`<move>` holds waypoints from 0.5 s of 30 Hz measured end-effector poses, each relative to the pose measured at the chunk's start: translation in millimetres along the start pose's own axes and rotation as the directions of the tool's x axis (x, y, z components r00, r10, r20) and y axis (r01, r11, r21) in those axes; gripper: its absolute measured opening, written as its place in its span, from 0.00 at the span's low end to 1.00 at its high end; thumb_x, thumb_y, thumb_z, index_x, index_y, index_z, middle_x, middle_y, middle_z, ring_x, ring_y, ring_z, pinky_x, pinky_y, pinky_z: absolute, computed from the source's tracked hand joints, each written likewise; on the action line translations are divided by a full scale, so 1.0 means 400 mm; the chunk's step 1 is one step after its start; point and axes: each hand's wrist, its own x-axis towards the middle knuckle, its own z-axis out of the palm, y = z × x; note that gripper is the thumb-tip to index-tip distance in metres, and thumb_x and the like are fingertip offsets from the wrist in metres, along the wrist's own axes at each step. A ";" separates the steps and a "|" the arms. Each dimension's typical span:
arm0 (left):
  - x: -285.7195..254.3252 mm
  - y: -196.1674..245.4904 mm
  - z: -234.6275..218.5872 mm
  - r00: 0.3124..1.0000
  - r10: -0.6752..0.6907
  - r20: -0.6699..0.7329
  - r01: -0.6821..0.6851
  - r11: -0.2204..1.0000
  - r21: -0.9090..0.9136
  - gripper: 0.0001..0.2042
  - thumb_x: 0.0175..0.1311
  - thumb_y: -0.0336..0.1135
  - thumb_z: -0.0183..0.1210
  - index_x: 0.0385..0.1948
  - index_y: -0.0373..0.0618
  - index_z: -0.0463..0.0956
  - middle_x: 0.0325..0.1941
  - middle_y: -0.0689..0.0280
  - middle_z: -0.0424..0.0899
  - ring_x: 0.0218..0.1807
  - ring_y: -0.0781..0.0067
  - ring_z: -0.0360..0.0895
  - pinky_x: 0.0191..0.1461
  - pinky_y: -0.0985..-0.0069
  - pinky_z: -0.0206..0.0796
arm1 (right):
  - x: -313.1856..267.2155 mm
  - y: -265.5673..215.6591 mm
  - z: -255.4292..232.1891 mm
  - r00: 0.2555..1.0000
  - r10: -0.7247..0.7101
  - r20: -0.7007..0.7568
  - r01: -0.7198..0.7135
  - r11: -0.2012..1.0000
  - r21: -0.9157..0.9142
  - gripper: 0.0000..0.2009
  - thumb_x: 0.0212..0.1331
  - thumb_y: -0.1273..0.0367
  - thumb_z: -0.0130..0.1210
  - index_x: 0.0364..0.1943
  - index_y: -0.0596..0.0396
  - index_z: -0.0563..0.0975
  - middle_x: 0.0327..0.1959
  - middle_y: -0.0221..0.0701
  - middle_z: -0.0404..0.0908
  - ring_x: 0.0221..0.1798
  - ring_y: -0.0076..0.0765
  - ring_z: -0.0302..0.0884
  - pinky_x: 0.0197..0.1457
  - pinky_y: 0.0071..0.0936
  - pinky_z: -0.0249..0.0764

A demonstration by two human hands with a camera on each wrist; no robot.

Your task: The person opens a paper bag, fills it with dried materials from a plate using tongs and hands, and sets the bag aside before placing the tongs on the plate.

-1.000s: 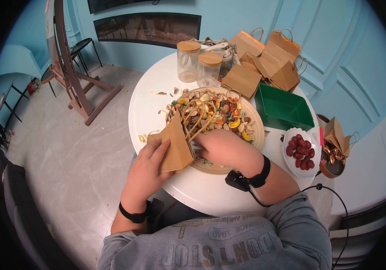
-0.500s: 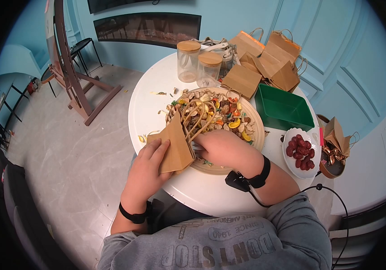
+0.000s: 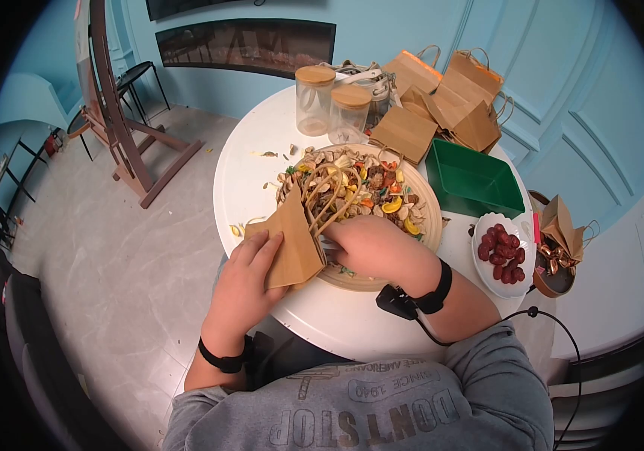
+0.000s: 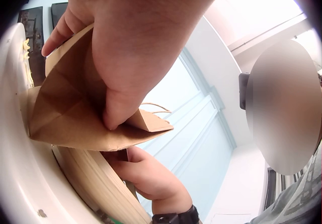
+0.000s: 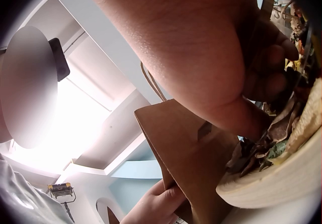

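Observation:
The left hand [image 3: 253, 274] holds a tilted brown paper bag [image 3: 292, 244] with twisted handles by its side, at the near left edge of a round tray [image 3: 431, 218]. In the left wrist view the thumb presses on the bag [image 4: 65, 111]. Dried slices and petals [image 3: 341, 161] fill the tray. The right hand [image 3: 371, 244] is low over the tray's near side, just right of the bag, its fingertips hidden from above. In the right wrist view the right hand [image 5: 201, 48] has curled fingers around a clear-edged object [image 5: 267, 5], mostly hidden, among dried pieces [image 5: 282, 128].
Behind the tray stand two lidded jars [image 3: 313, 101] and several paper bags [image 3: 461, 94]. A green bin [image 3: 476, 180] and a white dish of red dates [image 3: 498, 254] are at the right. Loose bits [image 3: 266, 154] lie on the white table [image 3: 243, 165]. A black cable [image 3: 574, 338] runs from the right wrist.

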 end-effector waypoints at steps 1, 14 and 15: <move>0.000 0.002 -0.001 1.000 0.000 0.001 0.000 1.000 0.000 0.33 0.46 0.33 0.68 0.60 0.43 0.71 0.60 0.51 0.74 0.58 0.46 0.73 0.62 0.60 0.67 | 0.000 -0.001 -0.001 1.000 0.000 0.001 0.000 1.000 0.000 0.10 0.55 0.69 0.54 0.41 0.55 0.77 0.32 0.44 0.83 0.38 0.55 0.81 0.41 0.49 0.77; -0.001 0.000 0.001 1.000 -0.006 -0.002 0.006 1.000 0.006 0.33 0.46 0.33 0.68 0.60 0.43 0.71 0.61 0.51 0.73 0.59 0.46 0.73 0.63 0.60 0.67 | 0.000 0.000 0.001 1.000 -0.005 -0.013 0.005 1.000 -0.010 0.10 0.54 0.69 0.54 0.40 0.55 0.77 0.32 0.44 0.83 0.38 0.54 0.82 0.40 0.49 0.77; -0.001 0.000 0.001 1.000 -0.001 -0.006 0.002 1.000 0.007 0.33 0.46 0.33 0.68 0.60 0.44 0.71 0.61 0.51 0.73 0.59 0.46 0.73 0.63 0.60 0.67 | 0.000 0.000 0.001 1.000 -0.003 -0.011 0.003 1.000 -0.011 0.10 0.54 0.69 0.54 0.40 0.55 0.77 0.32 0.44 0.83 0.38 0.54 0.82 0.40 0.49 0.77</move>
